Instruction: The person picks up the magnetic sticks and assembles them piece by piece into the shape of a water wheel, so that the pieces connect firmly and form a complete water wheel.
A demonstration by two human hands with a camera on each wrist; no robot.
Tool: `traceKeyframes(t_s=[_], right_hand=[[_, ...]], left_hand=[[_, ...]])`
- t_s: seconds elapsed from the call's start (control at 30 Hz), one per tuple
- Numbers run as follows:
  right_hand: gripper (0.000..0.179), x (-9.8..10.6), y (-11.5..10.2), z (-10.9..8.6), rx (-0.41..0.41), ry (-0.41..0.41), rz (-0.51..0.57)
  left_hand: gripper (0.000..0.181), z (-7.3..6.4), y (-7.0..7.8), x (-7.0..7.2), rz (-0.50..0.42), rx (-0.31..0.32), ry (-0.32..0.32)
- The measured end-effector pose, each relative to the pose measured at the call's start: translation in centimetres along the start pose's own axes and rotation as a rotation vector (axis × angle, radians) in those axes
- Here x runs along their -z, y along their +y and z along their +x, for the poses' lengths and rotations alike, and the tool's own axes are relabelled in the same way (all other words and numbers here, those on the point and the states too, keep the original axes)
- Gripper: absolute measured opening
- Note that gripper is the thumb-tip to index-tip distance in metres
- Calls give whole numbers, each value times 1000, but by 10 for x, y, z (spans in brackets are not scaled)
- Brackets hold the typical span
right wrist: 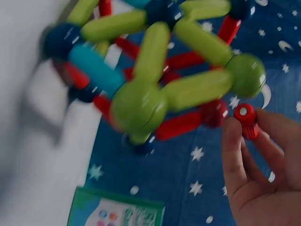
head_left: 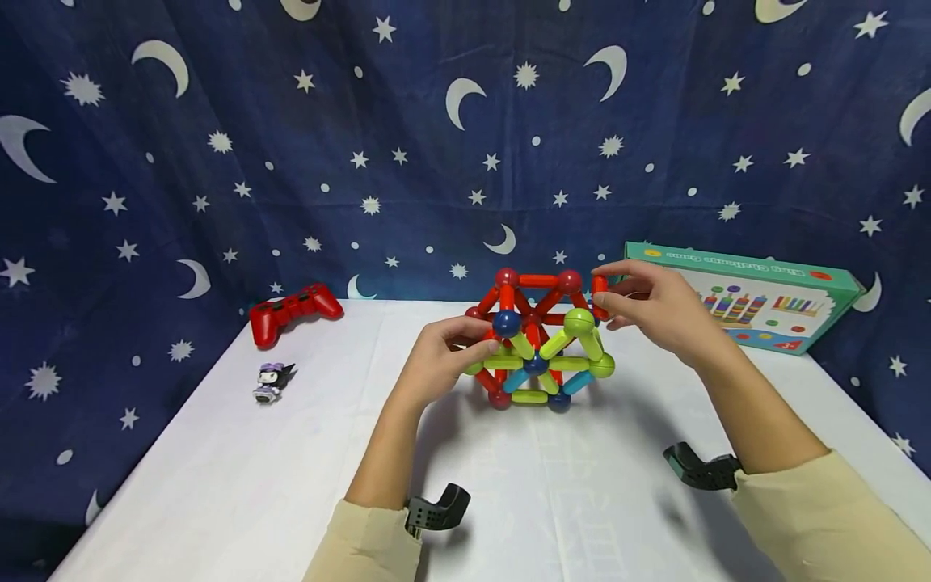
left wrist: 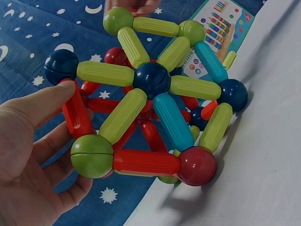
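Note:
A magnetic ball-and-rod structure (head_left: 536, 364) of red, green, blue and turquoise pieces stands on the white table. My left hand (head_left: 436, 360) grips its left side. In the left wrist view, the thumb lies on a red rod (left wrist: 77, 113) between a blue ball (left wrist: 61, 66) and a green ball (left wrist: 91, 156), with the other fingers behind. At the structure's upper right, my right hand (head_left: 658, 311) pinches a loose red rod (right wrist: 248, 123) between thumb and fingers. The rod's round end with a pale dot shows in the right wrist view, close beside a red ball (right wrist: 214, 113).
A green-edged game box (head_left: 771, 299) stands at the back right, behind my right hand. On the left lie a red game controller (head_left: 294, 314) and a small purple-and-black figurine (head_left: 272, 381). A dark blue star-and-moon cloth (head_left: 407, 145) hangs behind the table (head_left: 349, 453).

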State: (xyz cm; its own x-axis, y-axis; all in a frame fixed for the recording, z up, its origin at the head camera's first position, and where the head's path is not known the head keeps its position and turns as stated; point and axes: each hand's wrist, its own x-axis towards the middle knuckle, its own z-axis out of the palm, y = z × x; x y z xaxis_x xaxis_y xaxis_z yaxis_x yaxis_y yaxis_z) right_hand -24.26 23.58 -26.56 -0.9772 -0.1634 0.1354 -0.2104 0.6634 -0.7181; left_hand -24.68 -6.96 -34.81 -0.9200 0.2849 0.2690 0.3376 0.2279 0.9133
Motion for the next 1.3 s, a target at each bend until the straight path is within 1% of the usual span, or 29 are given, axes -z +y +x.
traceKeyframes(t_s=[0.13,0.23,0.3,0.47,0.53,0.67,0.77,0.9,1.03,1.17,1.3], right_hand=[[54,-7,-13,5,-59,36,103],[53,-13,-16,9,-78,33,172],[54,-16,-18,12,-90,28,190],[53,-22,-21,16,-131,6,183],[50,-23,-23,17,-138,-15,177],[44,-26,-25,18,-146,-54,130],[40,-28,-27,18,-154,-61,100],[40,-30,-27,16,-166,-63,105],[42,-30,-22,15,-153,-77,123],[47,-24,-13,13,-116,-79,136],[52,-15,5,11,-39,-24,162]], left_hand=[[26,-1,-2,1,-2,3,1],[25,-2,-3,2,-4,7,5],[25,-2,-3,2,-5,12,6],[25,-3,-3,2,-8,14,8],[25,-3,-3,2,-8,13,10],[25,-3,-3,3,-7,10,11],[25,-2,-3,3,-8,9,12],[25,-2,-3,2,-12,16,11],[25,-2,-4,1,-16,19,12],[25,-1,-3,1,-19,13,12],[24,0,-2,0,-20,3,5]])
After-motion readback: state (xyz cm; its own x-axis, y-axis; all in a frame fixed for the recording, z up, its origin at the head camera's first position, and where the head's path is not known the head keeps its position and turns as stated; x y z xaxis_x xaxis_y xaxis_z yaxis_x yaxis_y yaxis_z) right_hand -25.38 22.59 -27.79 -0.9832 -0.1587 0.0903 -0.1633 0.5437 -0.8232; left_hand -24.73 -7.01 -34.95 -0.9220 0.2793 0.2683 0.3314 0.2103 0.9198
